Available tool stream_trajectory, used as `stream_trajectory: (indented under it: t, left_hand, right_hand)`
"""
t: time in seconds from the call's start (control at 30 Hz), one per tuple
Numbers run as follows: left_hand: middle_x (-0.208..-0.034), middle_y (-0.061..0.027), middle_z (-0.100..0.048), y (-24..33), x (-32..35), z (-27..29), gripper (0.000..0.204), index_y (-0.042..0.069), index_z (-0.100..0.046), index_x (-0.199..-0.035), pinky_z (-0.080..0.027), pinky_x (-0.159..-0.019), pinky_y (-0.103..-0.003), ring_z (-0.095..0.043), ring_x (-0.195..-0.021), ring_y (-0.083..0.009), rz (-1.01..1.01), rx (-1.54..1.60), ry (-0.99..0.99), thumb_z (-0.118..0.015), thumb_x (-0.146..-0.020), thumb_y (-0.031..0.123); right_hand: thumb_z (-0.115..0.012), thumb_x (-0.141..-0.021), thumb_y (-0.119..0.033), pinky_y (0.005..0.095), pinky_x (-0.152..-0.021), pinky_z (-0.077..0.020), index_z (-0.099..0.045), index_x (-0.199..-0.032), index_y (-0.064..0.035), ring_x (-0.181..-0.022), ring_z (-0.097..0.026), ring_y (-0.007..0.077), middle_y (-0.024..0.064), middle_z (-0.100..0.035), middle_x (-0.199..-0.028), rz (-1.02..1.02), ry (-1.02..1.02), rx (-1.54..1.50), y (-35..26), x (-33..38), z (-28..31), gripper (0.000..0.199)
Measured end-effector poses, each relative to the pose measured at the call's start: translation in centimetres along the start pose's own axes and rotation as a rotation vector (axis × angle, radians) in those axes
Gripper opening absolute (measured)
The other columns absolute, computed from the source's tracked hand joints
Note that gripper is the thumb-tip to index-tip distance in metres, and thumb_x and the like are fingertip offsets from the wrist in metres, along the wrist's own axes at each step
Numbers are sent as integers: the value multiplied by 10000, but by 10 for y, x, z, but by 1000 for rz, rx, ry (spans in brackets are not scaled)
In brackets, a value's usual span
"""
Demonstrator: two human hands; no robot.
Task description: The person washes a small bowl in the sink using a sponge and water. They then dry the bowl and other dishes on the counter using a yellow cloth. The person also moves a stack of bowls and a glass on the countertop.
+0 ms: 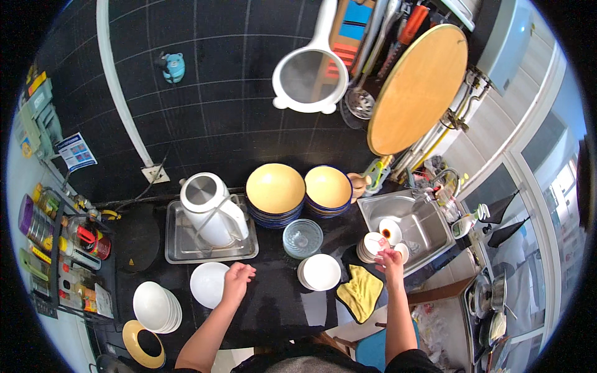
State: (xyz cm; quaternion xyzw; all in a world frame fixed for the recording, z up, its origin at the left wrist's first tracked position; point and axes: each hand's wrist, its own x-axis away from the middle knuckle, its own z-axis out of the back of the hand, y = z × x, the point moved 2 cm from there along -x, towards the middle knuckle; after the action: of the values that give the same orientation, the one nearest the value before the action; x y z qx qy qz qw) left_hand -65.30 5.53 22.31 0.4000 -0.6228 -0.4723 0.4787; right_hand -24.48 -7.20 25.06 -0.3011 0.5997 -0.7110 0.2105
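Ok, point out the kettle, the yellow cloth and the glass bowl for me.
Kettle [208, 214], head view, on its white body.
Yellow cloth [360, 292], head view, on the middle of the cloth.
Glass bowl [303, 238], head view, on its inside bottom.

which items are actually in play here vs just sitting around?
In play:
- right hand, gripping a small white dish at the sink edge
- left hand, closed, beside a white bowl

Lying about:
- white kettle on a metal tray
- yellow bowl stacks
- glass bowl
- yellow cloth
- round wooden board
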Motion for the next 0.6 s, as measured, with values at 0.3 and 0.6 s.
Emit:
stream_trajectory:
  t: [0.3, 0.6]
  left_hand:
    - [-1211, -136, -431, -48, -15, -89, 589, 52, -340, -1251, -432, -794, -369, -531, -988, -269, 493, 12, -94, -523, -819, 407]
    - [-1342, -187, -231, -57, -84, -129, 648, 54, -230, -1304, -428, -808, -467, -504, -987, -411, 540, 109, -54, -546, -777, 259]
  right_hand:
    - [-562, -823, -238, 294, -694, -478, -461, -1126, -40, -858, -590, 202, 74, -566, -1033, -325, -446, 25, 58, 15, 2, 376]
    - [-546, -839, -242, 271, -702, -466, -442, -1163, -38, -877, -572, 159, 44, -545, -1041, -312, -667, 116, 82, -25, -26, 396]
